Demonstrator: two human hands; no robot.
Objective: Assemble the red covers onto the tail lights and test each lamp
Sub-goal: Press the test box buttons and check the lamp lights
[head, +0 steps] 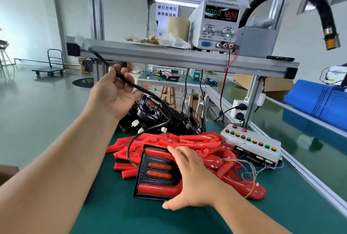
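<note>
An assembled tail light (156, 173) with a red cover in a black frame lies on the green mat near me. My right hand (189, 177) grips its right side, fingers over the top edge and thumb under the near edge. Raised above the bench, my left hand (114, 93) is shut on a black cable (150, 95) that loops down to the lamp's left side. Behind the lamp lies a heap of loose red covers (189, 140), and behind those are black tail light housings (161, 117) with white connectors.
A white test box (251, 145) with coloured buttons sits at the right, thin coloured wires running from it. On the shelf above, a power supply (216, 23) reads 0000 and 12.00. A black hose (308, 8) hangs at upper right. A blue bin (317, 100) is far right.
</note>
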